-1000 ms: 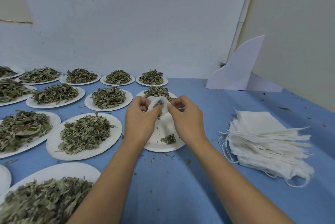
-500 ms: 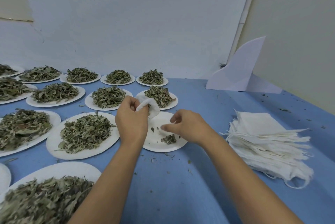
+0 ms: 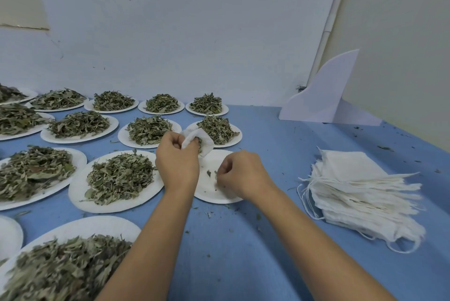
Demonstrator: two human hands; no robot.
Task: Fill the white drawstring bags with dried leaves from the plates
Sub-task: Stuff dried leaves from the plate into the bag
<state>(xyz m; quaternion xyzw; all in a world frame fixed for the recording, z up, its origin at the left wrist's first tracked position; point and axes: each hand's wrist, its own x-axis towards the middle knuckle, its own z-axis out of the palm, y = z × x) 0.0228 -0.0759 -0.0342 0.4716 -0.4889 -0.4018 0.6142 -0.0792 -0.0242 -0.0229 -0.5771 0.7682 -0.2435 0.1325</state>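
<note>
The left hand (image 3: 177, 166) grips the white bag (image 3: 204, 142) just above the plate (image 3: 209, 194); the right hand (image 3: 242, 174) pinches leaf bits (image 3: 209, 173) on it.

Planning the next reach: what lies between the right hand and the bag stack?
In the head view, only blue table with stray leaf crumbs separates right hand and bag stack.

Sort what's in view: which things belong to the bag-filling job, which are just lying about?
Job: left hand gripping the open bag; right hand over nearly empty plate; heaped leaf plates; stack of empty bags.
Lying about: white curved board; leaf crumbs on the blue table.
</note>
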